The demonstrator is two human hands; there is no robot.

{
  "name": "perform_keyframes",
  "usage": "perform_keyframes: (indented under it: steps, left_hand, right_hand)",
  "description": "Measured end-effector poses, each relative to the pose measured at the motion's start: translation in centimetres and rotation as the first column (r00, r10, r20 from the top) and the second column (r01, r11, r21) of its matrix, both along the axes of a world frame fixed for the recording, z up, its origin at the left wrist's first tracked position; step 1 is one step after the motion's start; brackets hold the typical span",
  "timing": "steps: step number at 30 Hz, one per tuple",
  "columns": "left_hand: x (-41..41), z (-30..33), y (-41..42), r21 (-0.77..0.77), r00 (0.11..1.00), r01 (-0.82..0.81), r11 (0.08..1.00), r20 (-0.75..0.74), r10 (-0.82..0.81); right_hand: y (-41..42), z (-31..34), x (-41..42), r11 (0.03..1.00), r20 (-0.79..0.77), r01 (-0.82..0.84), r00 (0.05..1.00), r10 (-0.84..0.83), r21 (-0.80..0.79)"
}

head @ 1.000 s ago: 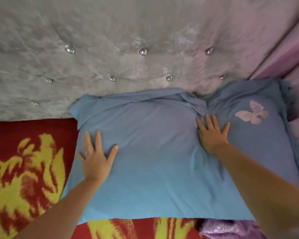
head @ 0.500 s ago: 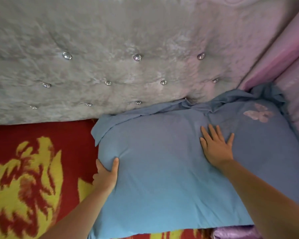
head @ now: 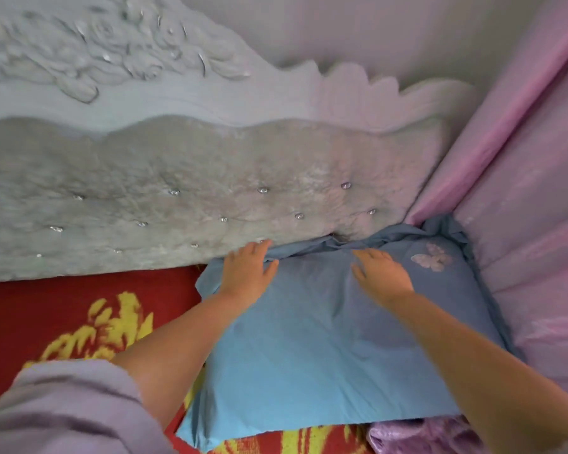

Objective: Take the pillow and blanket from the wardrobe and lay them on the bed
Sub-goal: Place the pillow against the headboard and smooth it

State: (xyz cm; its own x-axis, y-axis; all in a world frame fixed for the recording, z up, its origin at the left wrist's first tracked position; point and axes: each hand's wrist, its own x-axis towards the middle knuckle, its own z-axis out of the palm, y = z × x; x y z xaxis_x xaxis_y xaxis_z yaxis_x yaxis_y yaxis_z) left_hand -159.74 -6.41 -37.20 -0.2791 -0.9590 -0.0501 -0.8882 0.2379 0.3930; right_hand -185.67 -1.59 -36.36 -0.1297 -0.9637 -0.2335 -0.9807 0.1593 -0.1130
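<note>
A light blue pillow [head: 312, 348] lies flat on the bed, on top of a second blue pillow [head: 453, 283] with a pale butterfly print that shows at its right. My left hand [head: 245, 273] rests palm down on the top pillow's upper left corner, fingers spread against the headboard. My right hand [head: 379, 273] lies flat, fingers apart, near the pillow's upper edge, left of the butterfly. The bed cover [head: 79, 316] is red with yellow flower shapes. No blanket from the wardrobe can be told apart here.
A grey tufted headboard [head: 177, 198] with shiny studs and carved top runs along the back. Pink curtain fabric [head: 532, 191] closes the right side. Crumpled lilac satin cloth [head: 417, 437] lies below the pillow's lower right corner.
The top pillow has slid right, toward the curtain corner, covering more of the butterfly pillow. My left hand moved from the pillow's left edge to its upper left corner; my right hand shifted toward the top edge.
</note>
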Motion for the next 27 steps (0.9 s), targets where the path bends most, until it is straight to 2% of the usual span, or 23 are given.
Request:
perform_keyframes:
  steps: [2,8,12,15,21,24,27]
  left_hand:
    - [-0.7,4.1,-1.0,-0.130,0.999,0.035,0.991,0.036,-0.030]
    - [3.3,14.2,-5.2,-0.399,0.993,0.066,0.915,-0.061,-0.098]
    - [9.6,17.0,-6.2,-0.379,0.990,0.069,0.923,-0.091,-0.111]
    - [14.2,19.1,-6.9,-0.357,0.978,0.143,0.923,-0.092,-0.188]
    - [22.1,24.4,-8.4,-0.452,0.936,0.277,0.848,-0.074,-0.345]
    - [23.0,26.0,-8.6,-0.406,0.926,0.334,0.851,-0.026,-0.376]
    - [19.6,27.8,-7.4,-0.352,0.883,0.433,0.830,-0.019,-0.469]
  right_hand:
    - [-0.9,4.4,0.4,0.999,0.033,-0.001,0.999,0.003,-0.040]
    - [-4.9,15.9,5.2,0.985,-0.017,-0.043,0.999,0.040,-0.168]
    - [-5.5,20.7,10.5,0.973,-0.082,-0.062,0.996,0.045,-0.222]
    - [-4.4,22.9,14.2,0.956,-0.126,-0.005,0.991,-0.034,-0.295]
    - [-1.3,25.3,21.9,0.941,-0.178,0.108,0.969,-0.172,-0.319]
    - [-0.2,26.4,25.1,0.918,-0.173,0.132,0.962,-0.209,-0.375]
    - [2.2,27.7,25.4,0.886,-0.178,0.187,0.942,-0.284,-0.425]
